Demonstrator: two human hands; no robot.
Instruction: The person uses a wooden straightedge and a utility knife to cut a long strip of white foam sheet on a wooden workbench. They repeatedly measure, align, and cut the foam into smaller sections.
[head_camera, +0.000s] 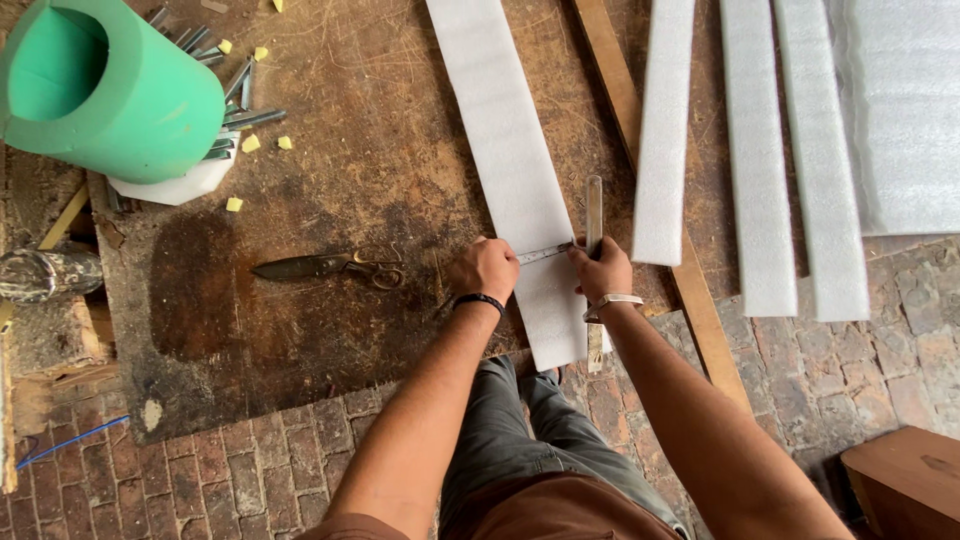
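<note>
Nearest the camera, two bare forearms reach out over grey trousers and a brick floor. The left hand, with a dark band on its wrist, is curled shut, its grip closed on the handle of a thin blade that lies across a long white foam strip. The right hand, wearing a pale wristband, presses its fingers together on a metal ruler; the ruler runs lengthwise along the strip's right edge, and the blade tip meets it just beside the fingers. The strip lies on a worn, stained wooden worktop, its near end reaching past the board's edge towards the knees.

To the left of the left hand, a pair of dark scissors rests flat on the worktop, well apart from the strip. To the right, three more cut white foam strips lie side by side, and a wide foam sheet lies beyond them, with a wooden batten running under them.

Farther off, at the top left, a green foam roll lies on its side, with metal pieces and small yellow foam crumbs scattered just beside it.
</note>
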